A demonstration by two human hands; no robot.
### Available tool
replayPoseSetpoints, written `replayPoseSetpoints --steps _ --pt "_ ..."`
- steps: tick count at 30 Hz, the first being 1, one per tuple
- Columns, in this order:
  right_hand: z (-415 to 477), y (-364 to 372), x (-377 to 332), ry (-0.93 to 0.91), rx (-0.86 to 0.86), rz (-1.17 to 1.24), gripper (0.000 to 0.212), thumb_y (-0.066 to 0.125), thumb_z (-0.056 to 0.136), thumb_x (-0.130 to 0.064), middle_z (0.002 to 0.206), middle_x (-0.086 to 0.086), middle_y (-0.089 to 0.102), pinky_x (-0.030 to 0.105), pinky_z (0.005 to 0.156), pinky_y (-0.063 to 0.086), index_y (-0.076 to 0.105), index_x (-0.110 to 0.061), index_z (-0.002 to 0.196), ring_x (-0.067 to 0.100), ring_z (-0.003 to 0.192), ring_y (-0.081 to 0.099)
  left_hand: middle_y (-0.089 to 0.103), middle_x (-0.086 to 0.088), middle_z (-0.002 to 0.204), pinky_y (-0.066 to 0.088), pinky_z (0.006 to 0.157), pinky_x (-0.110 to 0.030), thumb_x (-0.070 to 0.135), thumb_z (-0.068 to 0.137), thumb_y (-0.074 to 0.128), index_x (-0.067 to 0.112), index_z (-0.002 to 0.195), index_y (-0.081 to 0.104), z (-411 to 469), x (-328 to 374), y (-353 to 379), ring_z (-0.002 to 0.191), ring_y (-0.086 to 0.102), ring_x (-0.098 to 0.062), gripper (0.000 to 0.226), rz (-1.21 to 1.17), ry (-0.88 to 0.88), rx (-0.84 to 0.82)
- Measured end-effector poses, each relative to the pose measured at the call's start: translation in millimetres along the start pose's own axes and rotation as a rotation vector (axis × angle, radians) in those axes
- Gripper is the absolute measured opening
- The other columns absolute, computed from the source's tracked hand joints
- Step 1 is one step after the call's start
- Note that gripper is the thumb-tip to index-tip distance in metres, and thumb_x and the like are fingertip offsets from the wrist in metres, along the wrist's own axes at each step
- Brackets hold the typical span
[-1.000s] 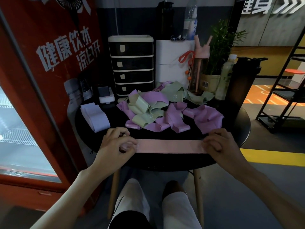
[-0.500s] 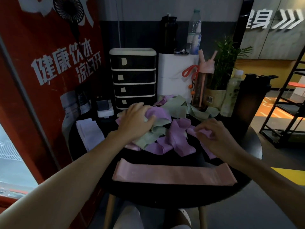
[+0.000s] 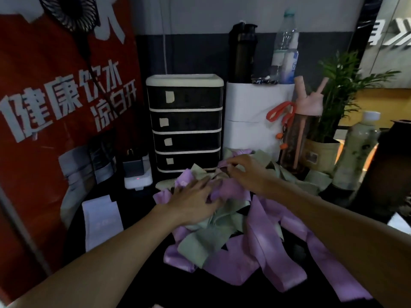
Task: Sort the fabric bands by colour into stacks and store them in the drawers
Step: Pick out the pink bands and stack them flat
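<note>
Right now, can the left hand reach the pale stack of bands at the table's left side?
Probably yes. The left hand rests on the mixed pile, and the pale stack lies close beside its forearm, with only bare dark table between them.

A heap of bands (image 3: 233, 241) lies on the table (image 3: 155, 285); the left hand (image 3: 193, 202) rests on its near-left part; the right hand (image 3: 244, 172) pinches at its back; behind stands the drawer unit (image 3: 185, 123), a box (image 3: 249, 121) to its right (bottles on top); a folded stack (image 3: 101, 221) lies left of the heap.
</note>
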State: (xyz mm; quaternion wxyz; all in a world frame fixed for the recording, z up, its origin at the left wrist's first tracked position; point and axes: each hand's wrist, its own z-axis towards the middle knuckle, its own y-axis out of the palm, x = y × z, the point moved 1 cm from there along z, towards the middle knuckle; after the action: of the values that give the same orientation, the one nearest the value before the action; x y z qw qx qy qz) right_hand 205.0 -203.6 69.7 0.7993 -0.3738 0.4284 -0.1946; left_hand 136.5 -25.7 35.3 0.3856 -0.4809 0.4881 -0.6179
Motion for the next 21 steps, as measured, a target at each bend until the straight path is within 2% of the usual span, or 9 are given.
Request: replayPoseSetpoints --steps 3,5,7,12,15,18,21 --pt "19.2 18.3 15.1 0.046 -0.056 -0.076 0.028 0.046 0.095 -0.028 0.111 0.002 0.067 0.039 0.095 0.045 0.072 -0.02 0.101 0.023 0.106 0.06 0.007 0.013 0.165 0.01 0.117 -0.057 0.062 0.098 0.03 0.048 0.152 0.013 -0.1 -4.1 11.1 0.151 0.01 -0.022 0.058 0.008 -0.026 -0.049" --pt "25.8 27.6 22.8 0.129 -0.101 -0.167 0.029 0.044 0.098 -0.037 0.129 0.001 0.057 0.043 0.103 0.037 0.069 -0.028 0.112 0.026 0.12 0.048 0.002 0.014 0.166 0.007 0.117 -0.055 0.062 0.098 0.03 0.048 0.153 0.012 -0.9 -4.7 15.0 0.152 0.007 -0.022 0.059 0.018 -0.027 -0.05" --pt "29.0 33.1 26.8 0.206 -0.12 -0.251 0.031 0.041 0.098 -0.045 0.138 0.0 0.047 0.046 0.104 0.032 0.063 -0.038 0.119 0.031 0.127 0.038 0.002 0.015 0.165 0.006 0.117 -0.053 0.062 0.098 0.029 0.048 0.153 0.011 -1.1 -4.2 14.9 0.152 0.007 -0.022 0.059 0.019 -0.023 -0.041" --pt "30.2 32.3 23.8 0.26 -0.158 -0.249 0.031 0.037 0.097 -0.048 0.139 0.002 0.044 0.045 0.1 0.027 0.06 -0.045 0.118 0.032 0.127 0.033 0.007 0.015 0.164 0.009 0.116 -0.051 0.063 0.099 0.026 0.045 0.153 0.013 -2.8 -1.8 13.7 0.149 0.012 -0.019 0.058 0.026 -0.01 -0.02" --pt "28.3 32.6 23.0 0.287 -0.166 -0.232 0.035 0.034 0.098 -0.048 0.141 0.002 0.043 0.041 0.095 0.024 0.057 -0.042 0.124 0.029 0.129 0.031 0.008 0.014 0.163 0.01 0.115 -0.052 0.062 0.099 0.027 0.045 0.153 0.013 -3.7 -2.1 12.8 0.149 0.013 -0.019 0.058 0.023 -0.001 -0.013" --pt "25.0 33.4 22.0 0.297 -0.196 -0.254 0.039 0.028 0.1 -0.049 0.147 -0.002 0.037 0.042 0.101 0.022 0.052 -0.043 0.13 0.028 0.134 0.025 0.009 0.013 0.163 0.01 0.115 -0.052 0.06 0.1 0.027 0.044 0.153 0.013 -5.4 -1.9 12.5 0.148 0.013 -0.019 0.057 0.023 0.001 -0.019" --pt "21.0 31.6 18.2 0.3 -0.226 -0.274 0.04 0.026 0.102 -0.044 0.149 0.001 0.034 0.044 0.107 0.02 0.049 -0.037 0.134 0.028 0.136 0.023 0.006 0.013 0.164 0.008 0.116 -0.052 0.06 0.1 0.027 0.045 0.153 0.013 -5.7 -1.7 12.7 0.15 0.01 -0.019 0.057 0.023 -0.005 -0.028"
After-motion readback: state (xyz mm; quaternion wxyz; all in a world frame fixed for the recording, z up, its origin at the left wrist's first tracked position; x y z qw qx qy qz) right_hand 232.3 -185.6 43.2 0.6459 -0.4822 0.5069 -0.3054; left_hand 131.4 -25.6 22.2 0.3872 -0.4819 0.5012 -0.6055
